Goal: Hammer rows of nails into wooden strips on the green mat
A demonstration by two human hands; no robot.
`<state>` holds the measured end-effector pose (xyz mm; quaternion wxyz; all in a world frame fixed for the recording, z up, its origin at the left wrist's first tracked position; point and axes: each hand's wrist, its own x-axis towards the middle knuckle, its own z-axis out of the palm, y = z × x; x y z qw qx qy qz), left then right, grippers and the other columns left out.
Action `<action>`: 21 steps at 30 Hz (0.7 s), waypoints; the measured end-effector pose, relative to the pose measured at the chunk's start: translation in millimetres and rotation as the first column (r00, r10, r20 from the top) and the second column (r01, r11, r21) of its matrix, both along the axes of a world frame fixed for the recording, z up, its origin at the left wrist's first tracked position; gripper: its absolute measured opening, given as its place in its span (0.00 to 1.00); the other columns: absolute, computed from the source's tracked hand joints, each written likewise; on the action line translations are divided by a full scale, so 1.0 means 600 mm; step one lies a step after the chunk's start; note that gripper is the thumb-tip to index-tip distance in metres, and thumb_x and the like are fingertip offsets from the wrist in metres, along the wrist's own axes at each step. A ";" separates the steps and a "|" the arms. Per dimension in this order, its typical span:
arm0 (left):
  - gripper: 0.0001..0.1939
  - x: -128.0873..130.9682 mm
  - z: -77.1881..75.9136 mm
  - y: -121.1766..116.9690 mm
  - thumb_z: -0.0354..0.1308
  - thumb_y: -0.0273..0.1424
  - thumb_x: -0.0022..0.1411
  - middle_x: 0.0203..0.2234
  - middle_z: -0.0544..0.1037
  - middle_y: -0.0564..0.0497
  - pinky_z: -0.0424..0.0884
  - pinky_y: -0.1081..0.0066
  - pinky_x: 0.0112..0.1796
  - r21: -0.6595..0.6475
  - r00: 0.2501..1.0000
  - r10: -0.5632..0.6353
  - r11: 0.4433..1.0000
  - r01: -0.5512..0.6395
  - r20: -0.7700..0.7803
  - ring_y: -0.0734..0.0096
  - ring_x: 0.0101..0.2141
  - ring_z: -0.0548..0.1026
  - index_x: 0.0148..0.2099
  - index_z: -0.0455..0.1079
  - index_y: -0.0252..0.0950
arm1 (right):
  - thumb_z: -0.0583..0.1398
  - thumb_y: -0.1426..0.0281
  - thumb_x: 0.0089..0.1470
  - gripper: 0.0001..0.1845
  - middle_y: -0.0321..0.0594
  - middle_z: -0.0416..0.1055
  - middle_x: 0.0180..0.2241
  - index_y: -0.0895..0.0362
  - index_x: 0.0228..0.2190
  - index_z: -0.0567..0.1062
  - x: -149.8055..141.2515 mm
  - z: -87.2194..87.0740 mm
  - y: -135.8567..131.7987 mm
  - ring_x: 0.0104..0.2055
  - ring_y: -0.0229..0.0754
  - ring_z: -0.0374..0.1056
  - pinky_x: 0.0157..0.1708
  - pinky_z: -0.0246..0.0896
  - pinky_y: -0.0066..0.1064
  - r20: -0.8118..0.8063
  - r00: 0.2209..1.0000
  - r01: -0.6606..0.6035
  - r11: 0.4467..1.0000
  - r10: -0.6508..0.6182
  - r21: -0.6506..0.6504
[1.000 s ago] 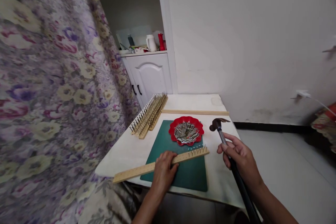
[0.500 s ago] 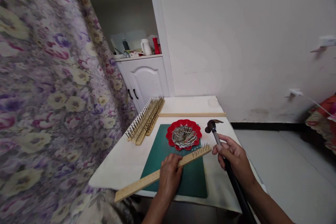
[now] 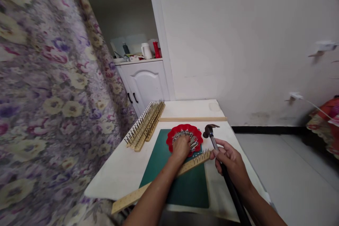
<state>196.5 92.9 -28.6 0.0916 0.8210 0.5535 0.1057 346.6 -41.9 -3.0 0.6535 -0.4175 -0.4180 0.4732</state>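
My left hand (image 3: 182,146) reaches into the red scalloped bowl (image 3: 169,142), among the nails (image 3: 194,142). Its fingertips are hidden there, so their grip does not show. A claw hammer (image 3: 215,144) is in my right hand (image 3: 230,159), fingers wrapped round the handle below the head, which points up. Under my left forearm, a wooden strip (image 3: 192,165) with drilled holes lies slantwise across the green cutting mat (image 3: 189,192). Several nails (image 3: 201,156) stand in the strip's right end, close to my right fingers.
Wooden strips full of upright nails (image 3: 147,123) lie at the table's left side. A bare wooden strip (image 3: 193,119) crosses the back of the white table (image 3: 119,169). A floral curtain (image 3: 63,88) hangs on the left; a white cabinet (image 3: 147,81) stands behind.
My left hand has let go of the wooden strip and moved forward into the bowl of nails. My right hand still holds the hammer, slightly lower and further left in view.
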 end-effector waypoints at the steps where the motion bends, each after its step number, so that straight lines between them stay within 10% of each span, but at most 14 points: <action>1: 0.09 0.006 -0.004 0.009 0.51 0.26 0.57 0.38 0.77 0.45 0.65 0.68 0.39 -0.012 1.000 0.013 1.000 -0.013 -0.013 0.62 0.40 0.73 0.37 0.72 0.36 | 0.60 0.64 0.52 0.22 0.34 0.71 0.23 0.60 0.47 0.66 0.000 0.000 0.001 0.13 0.29 0.57 0.13 0.49 0.22 0.002 1.000 -0.002 1.000 0.002 -0.001; 21: 0.14 0.015 -0.025 0.023 0.46 0.31 0.61 0.38 0.78 0.44 0.68 0.65 0.39 -0.044 0.992 0.060 0.997 -0.065 -0.111 0.59 0.41 0.74 0.40 0.73 0.38 | 0.61 0.62 0.49 0.23 0.33 0.70 0.22 0.61 0.45 0.66 -0.009 -0.024 0.021 0.12 0.29 0.56 0.12 0.48 0.23 -0.033 0.999 -0.003 1.000 0.002 -0.009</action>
